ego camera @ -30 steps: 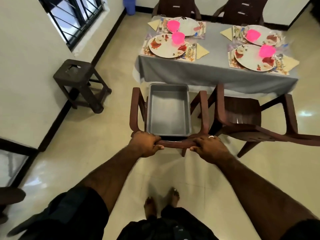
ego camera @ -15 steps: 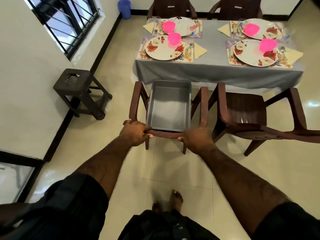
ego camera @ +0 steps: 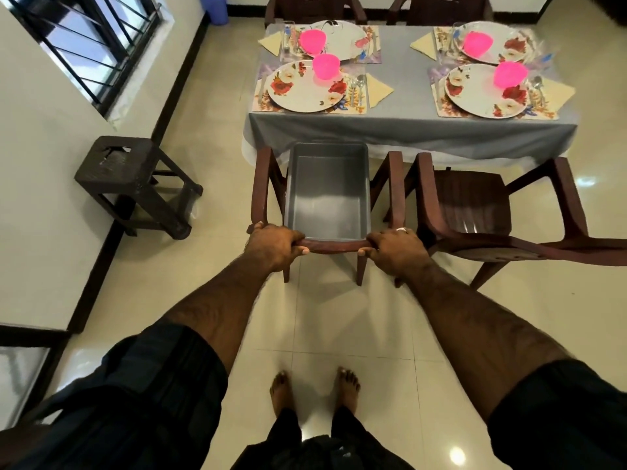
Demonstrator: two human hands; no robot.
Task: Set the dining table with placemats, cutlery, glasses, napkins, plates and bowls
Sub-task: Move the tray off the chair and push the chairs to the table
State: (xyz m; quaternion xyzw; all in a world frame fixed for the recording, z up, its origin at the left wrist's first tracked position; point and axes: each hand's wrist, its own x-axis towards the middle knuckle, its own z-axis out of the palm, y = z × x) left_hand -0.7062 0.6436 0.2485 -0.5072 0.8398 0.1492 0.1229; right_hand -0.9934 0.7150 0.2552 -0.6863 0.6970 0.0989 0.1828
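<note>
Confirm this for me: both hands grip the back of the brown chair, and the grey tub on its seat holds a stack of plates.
Not quite. Both the left hand and right hand grip the brown chair, but the head view shows the grey tub on its seat empty, with no plates in it.

table (ego camera: 407,130): grey cloth | four floral plates (ego camera: 305,88) on placemats | pink bowls (ego camera: 325,65) on plates | yellow napkins (ego camera: 378,89) beside

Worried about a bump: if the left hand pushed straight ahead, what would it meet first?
Likely the grey plastic tub on the brown chair the left hand grips; depth is unclear.
</note>
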